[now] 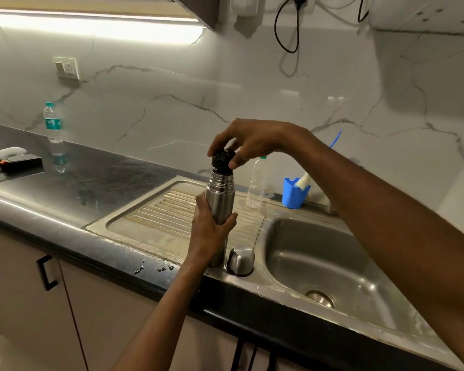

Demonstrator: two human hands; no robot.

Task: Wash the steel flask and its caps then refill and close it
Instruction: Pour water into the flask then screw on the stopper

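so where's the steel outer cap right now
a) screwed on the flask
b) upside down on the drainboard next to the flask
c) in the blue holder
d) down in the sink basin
b: the steel outer cap sits mouth-down on the drainboard right beside the flask, while the right hand holds the black inner cap at the flask's mouth.

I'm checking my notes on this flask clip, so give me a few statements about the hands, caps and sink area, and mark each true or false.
1. The left hand grips the steel flask. True.
2. The right hand holds the black cap at the flask's mouth. True.
3. The steel cup cap lies inside the sink basin. False: it sits upside down on the rim beside the flask.
4. The blue cup is empty. False: a white brush stands in it.
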